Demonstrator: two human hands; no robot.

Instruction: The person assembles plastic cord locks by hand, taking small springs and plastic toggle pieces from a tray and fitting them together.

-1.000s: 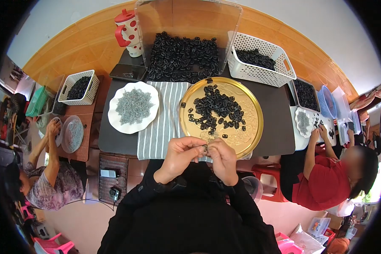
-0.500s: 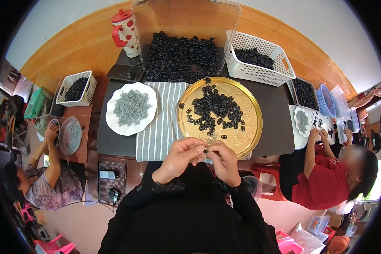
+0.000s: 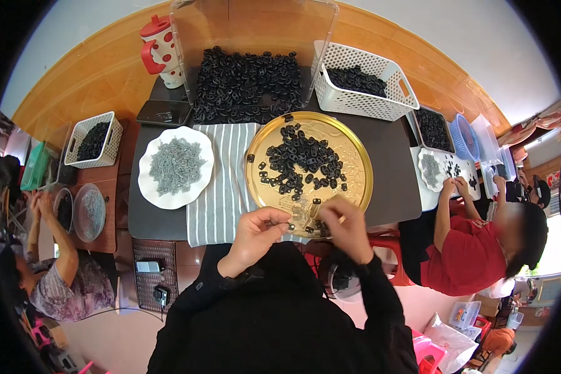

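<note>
My left hand (image 3: 255,238) is closed in a pinch on a small black plastic piece (image 3: 291,227), just over the front rim of the round gold tray (image 3: 254,187). My right hand (image 3: 350,229) reaches over the tray's front right part, its fingers bent down and smeared by motion, so what they hold cannot be seen. Near those fingers are a few loose black pieces (image 3: 316,201). Farther back on the tray lies a pile of black two-holed pieces (image 3: 302,156). Left of it, a white scalloped plate (image 3: 148,163) holds many small grey metal parts (image 3: 177,165).
A striped cloth (image 3: 221,187) lies under the tray's left side. Behind stand a clear bin (image 3: 243,37), a white basket (image 3: 368,107), a dotted tumbler (image 3: 162,53) and a dark phone-like slab (image 3: 163,113). One person (image 3: 464,255) sits right, another (image 3: 75,274) left.
My hands have parted: the right has moved right over the tray, while the left keeps its pinch near the front rim. The whole view has shifted slightly.
</note>
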